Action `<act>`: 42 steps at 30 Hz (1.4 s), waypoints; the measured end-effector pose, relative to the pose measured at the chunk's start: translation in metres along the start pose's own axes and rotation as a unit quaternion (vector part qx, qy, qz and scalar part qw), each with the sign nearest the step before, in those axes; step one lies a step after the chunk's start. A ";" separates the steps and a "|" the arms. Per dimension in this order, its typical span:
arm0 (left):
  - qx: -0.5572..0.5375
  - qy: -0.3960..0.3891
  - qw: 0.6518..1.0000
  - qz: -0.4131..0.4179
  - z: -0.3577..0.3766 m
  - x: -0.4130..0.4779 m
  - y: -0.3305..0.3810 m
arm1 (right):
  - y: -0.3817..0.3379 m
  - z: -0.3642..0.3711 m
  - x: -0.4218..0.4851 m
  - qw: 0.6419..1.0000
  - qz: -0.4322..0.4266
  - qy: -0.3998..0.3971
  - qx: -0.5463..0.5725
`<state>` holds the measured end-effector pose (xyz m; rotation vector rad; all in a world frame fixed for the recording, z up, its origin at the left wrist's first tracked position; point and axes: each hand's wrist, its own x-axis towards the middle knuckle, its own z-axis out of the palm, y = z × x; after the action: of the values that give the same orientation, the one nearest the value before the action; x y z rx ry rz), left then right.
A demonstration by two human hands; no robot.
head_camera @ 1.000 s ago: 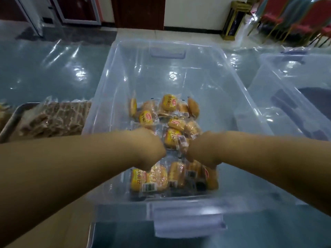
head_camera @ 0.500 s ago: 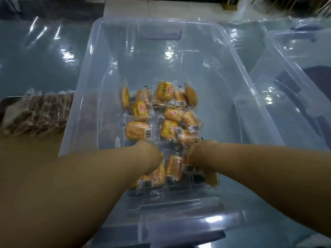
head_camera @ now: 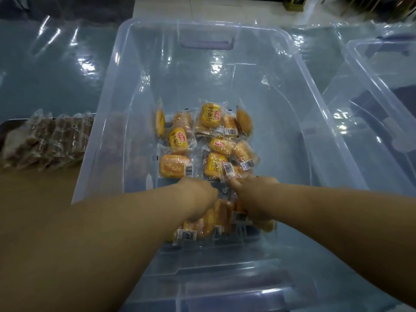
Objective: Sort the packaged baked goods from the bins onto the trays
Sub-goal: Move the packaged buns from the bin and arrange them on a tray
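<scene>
The task is judged to be partly done. On a tray [head_camera: 5,125], well off to the left of the left hand [head_camera: 198,199], a dense row of brown wrapped pastries [head_camera: 49,140] is already laid out, while a good number of yellow bread packets [head_camera: 211,140] are left to be moved from the clear bin [head_camera: 108,91]. A second bin [head_camera: 380,93] is seen well to the right of the right hand [head_camera: 254,197], and its contents cannot be made out. Both hands are lowered into the clear bin, close together, with only their backs shown to the camera. The fingers are turned down into a bunch of packets [head_camera: 221,216] lying directly beneath and between the two hands, against the bin's near wall. Whether these packets are actually gripped, or how far either hand is closed, cannot be told, since the fingers are hidden. The main heap of packets is found just beyond the knuckles, with its nearest wrappers touching or almost touching the right hand. A gathering of a handful for the tray is judged to be the step in hand.
</scene>
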<state>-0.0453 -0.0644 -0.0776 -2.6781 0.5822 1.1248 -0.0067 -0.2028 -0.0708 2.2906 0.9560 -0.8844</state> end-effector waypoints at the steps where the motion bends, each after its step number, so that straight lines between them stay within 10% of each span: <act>1: -0.007 0.003 1.000 0.005 -0.001 0.000 0.000 | 0.001 0.001 0.001 1.000 0.000 0.001 0.001; 29: -0.146 -0.026 0.989 -0.014 -0.014 0.011 -0.003 | 0.005 -0.018 0.001 0.996 -0.020 -0.057 0.059; 42: -0.189 0.255 0.937 -0.146 -0.054 -0.075 -0.037 | 0.033 -0.066 -0.049 0.961 0.009 0.221 0.164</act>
<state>-0.0431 -0.0264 0.0141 -3.2673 0.0102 0.4921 0.0164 -0.2015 0.0152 2.8541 1.0252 -0.5617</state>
